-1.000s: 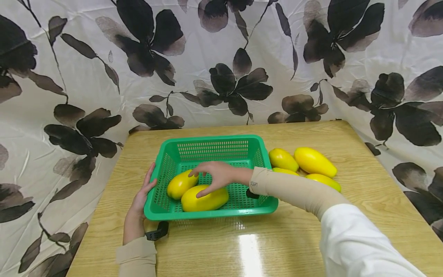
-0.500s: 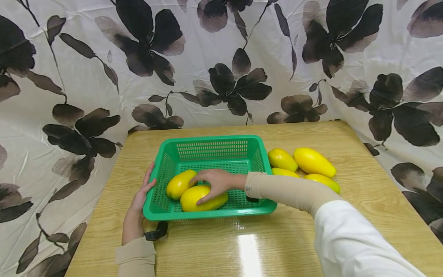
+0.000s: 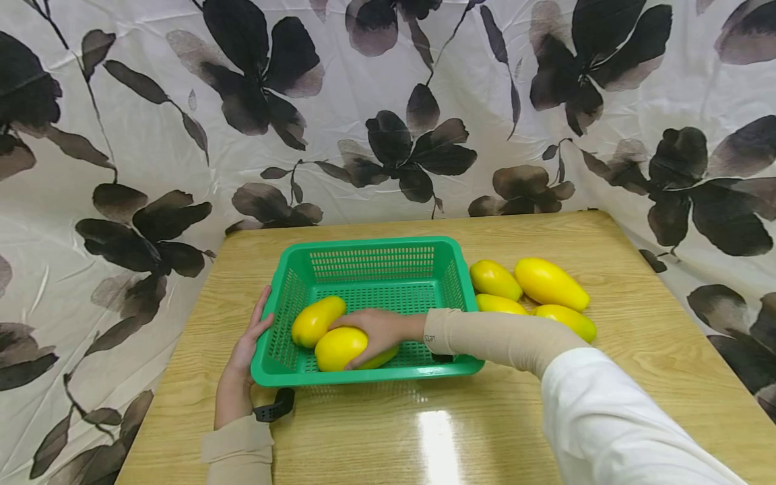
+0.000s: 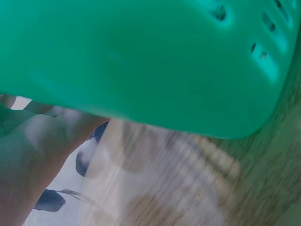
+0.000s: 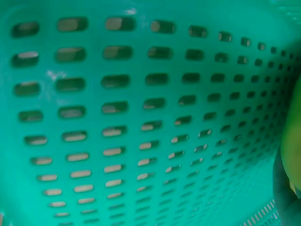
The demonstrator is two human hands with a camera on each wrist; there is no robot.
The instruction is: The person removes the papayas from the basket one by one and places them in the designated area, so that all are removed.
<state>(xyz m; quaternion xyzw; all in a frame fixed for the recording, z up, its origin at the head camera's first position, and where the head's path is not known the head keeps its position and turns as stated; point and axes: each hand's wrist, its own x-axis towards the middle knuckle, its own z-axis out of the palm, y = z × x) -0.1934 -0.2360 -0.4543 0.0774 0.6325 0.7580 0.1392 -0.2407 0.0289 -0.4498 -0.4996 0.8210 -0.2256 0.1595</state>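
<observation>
A green plastic basket (image 3: 368,377) sits on the table, with two yellow oblong fruits in its left half. They look like mangoes or papayas. My right hand (image 3: 376,333) grips the nearer fruit (image 3: 339,347) from above, thumb on the near side and fingers reaching over the far side. The farther fruit (image 3: 318,322) lies beside those fingertips. At the basket's left end my left hand (image 3: 242,350) rests against the outer wall and rim, its fingers fairly straight. The left wrist view has the basket wall (image 4: 141,70) above part of the left hand (image 4: 42,146).
Several more yellow fruits lie on the wooden table (image 3: 351,431) just right of the basket, among them a long one (image 3: 552,283) and a greenish one (image 3: 496,279). Flower-printed cloth (image 3: 339,87) hangs behind the table. Perforated basket wall (image 5: 117,94) fills most of the right wrist view.
My right hand has come down from above the nearer fruit and closed its fingers and thumb around it. The left hand and the basket have stayed in place.
</observation>
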